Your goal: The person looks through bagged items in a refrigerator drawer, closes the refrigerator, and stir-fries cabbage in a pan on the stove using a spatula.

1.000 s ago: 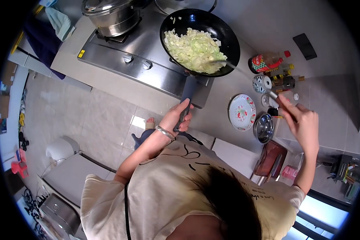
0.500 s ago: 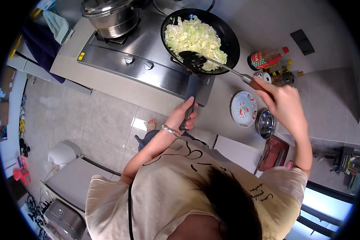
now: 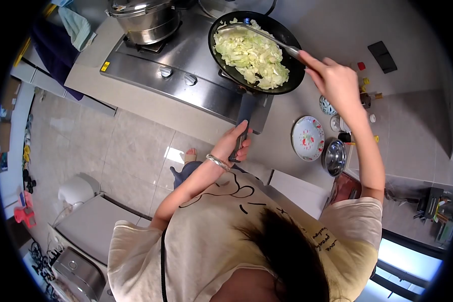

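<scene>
A black wok (image 3: 293,75) stands over the right side of the steel stove. Chopped pale green cabbage (image 3: 251,58) is heaped in it. My left hand (image 3: 232,143), with a silver bangle at the wrist, is wrapped round the wok's dark handle (image 3: 246,108). My right hand (image 3: 334,83) grips the spatula (image 3: 272,38) over the wok's right rim. The spatula's shaft reaches across the pan to the far left part of the cabbage, where its blade is partly hidden. The grip of the spatula is covered by my fingers.
A lidded steel pot (image 3: 148,25) sits on the stove (image 3: 136,68) at the left. Right of the wok are a patterned plate (image 3: 308,138), a metal bowl (image 3: 334,157) and several jars and bottles, partly behind my right arm. A dark cloth (image 3: 53,55) hangs at the left.
My right hand has moved up and left, carrying the spatula from the near side of the wok to its far side. The cabbage has shifted in the pan. My left hand keeps its hold.
</scene>
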`<state>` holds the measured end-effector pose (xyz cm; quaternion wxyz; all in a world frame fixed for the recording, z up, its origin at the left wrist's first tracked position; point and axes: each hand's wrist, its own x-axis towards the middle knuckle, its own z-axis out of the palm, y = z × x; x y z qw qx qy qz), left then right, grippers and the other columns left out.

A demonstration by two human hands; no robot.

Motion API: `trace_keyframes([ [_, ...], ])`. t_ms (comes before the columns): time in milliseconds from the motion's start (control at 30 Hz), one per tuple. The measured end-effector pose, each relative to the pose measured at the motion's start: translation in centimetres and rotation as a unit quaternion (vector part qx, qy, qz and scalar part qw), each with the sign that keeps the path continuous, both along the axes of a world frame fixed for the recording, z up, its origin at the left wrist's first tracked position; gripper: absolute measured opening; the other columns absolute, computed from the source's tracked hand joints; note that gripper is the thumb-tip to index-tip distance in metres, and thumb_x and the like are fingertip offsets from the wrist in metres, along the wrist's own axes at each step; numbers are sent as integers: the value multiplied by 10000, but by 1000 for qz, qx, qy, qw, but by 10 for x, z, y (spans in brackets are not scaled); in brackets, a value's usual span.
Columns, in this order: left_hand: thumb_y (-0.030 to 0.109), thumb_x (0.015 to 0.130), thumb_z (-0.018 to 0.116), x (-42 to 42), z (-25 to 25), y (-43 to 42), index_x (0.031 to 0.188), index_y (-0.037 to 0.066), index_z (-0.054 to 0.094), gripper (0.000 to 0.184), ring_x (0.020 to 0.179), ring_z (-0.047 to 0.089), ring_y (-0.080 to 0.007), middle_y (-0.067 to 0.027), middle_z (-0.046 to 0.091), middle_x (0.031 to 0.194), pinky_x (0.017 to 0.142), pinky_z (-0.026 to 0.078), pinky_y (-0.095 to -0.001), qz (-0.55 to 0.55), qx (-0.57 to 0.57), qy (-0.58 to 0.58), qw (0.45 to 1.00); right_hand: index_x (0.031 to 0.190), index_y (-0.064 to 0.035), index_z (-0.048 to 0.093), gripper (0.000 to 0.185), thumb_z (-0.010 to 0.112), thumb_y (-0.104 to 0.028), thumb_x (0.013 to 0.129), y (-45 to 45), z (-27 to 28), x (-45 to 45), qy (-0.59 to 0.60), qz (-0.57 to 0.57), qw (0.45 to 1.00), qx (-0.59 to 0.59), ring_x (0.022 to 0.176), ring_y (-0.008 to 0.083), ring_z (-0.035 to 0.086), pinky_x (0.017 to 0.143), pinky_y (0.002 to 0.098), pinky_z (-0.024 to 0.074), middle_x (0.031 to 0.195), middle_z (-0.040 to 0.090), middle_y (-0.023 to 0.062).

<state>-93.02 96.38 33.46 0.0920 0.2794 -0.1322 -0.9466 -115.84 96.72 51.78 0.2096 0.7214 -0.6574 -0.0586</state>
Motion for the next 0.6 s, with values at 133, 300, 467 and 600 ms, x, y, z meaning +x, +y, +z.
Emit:
trace_keyframes([
  [133,406,914,480,-1,3,0,945,84,480,323,380,310,-71,9,420,577,349,234,-210,1,16,-7,1000,1189,-184,576,495,581,-63,709,11,-40,-25,79,52,995,33,523,206,581,448,315,461,679,535,87],
  [300,405,917,476,-1,-1,1,944,83,487,324,379,320,-75,7,420,574,343,230,-214,5,7,-2,1000,1182,-216,586,464,623,-90,737,76,11,-3,57,-34,995,75,502,211,562,445,315,447,682,542,75],
  [467,400,920,473,-3,0,0,948,83,491,319,374,321,-75,7,420,569,338,231,-215,-1,5,-5,1000,1186,-222,587,460,647,-123,741,113,32,15,-1,-91,992,88,483,249,549,463,364,445,633,541,76],
  [600,401,918,476,-3,1,1,946,90,494,313,370,322,-72,8,421,565,338,235,-212,0,4,-9,1000,1180,-204,586,393,621,-160,791,77,-30,-3,-46,-137,988,55,543,302,560,503,401,445,661,560,137],
])
